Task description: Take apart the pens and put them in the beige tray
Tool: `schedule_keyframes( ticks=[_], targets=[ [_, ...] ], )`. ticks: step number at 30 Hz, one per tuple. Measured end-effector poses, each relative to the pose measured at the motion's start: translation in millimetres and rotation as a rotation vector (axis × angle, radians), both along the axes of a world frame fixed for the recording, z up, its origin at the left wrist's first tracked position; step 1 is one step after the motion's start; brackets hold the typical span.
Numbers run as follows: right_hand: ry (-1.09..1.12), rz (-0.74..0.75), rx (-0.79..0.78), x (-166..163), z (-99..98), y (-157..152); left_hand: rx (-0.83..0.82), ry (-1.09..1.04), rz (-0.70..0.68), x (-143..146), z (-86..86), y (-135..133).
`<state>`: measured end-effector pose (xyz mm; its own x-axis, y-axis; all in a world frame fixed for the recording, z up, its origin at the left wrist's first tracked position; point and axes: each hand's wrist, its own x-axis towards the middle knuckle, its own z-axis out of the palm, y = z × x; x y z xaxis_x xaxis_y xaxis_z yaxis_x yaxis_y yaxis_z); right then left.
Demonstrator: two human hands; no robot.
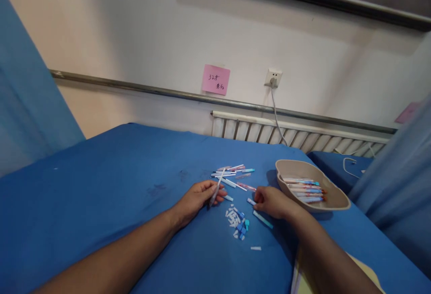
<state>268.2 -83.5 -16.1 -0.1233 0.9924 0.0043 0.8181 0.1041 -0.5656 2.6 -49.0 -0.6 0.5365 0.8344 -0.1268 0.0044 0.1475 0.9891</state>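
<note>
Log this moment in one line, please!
left hand: holds slender rod | right hand: at short pale piece | middle: small white and blue bits | right: tan basket, pens inside

The person's left hand (208, 194) has its thumb closed toward its bent fingers, which point toward the right hand (272, 202). The bare left forearm (129, 249) stretches back behind it, outward. Apart from it, the right hand curls its fingers inward, back uppermost; the bare right forearm (325, 251) slants away behind.
</note>
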Motion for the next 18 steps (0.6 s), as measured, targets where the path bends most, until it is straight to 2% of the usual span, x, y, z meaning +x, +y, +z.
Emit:
schedule_keyframes(
  ticks=[18],
  targets=[
    [-0.015,0.038,-0.017,3.3,-1.3,3.3,-0.042,-0.016,0.028,1.0,1.9,2.5]
  ],
)
